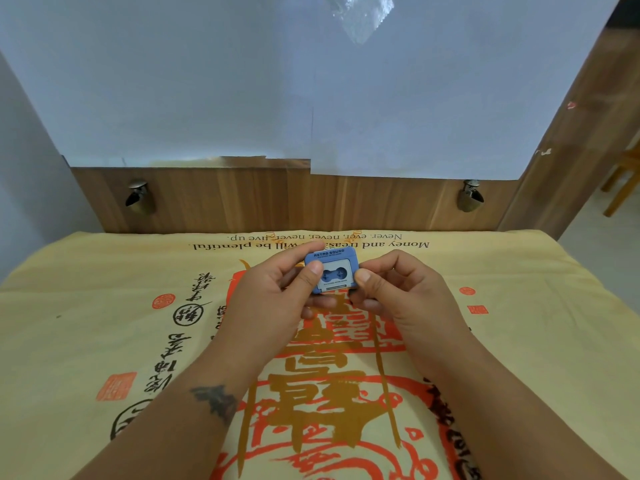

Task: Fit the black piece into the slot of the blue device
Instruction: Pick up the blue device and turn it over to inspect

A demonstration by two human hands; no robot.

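Observation:
A small blue device (331, 268) shaped like a cassette player, labelled "RETRO SOUND", is held above the table between both hands. My left hand (277, 292) grips its left side, thumb resting on the front face. My right hand (398, 289) grips its right side, thumb at the right edge. A small dark bit shows under the device's lower right corner by my right fingers (349, 301); I cannot tell whether it is the black piece.
The table is covered with a yellow cloth (104, 323) printed with red and black characters and English text. A wooden back panel (294, 199) with two metal knobs and a white sheet above it stands behind the table. A wooden chair leg (620, 188) shows at the far right.

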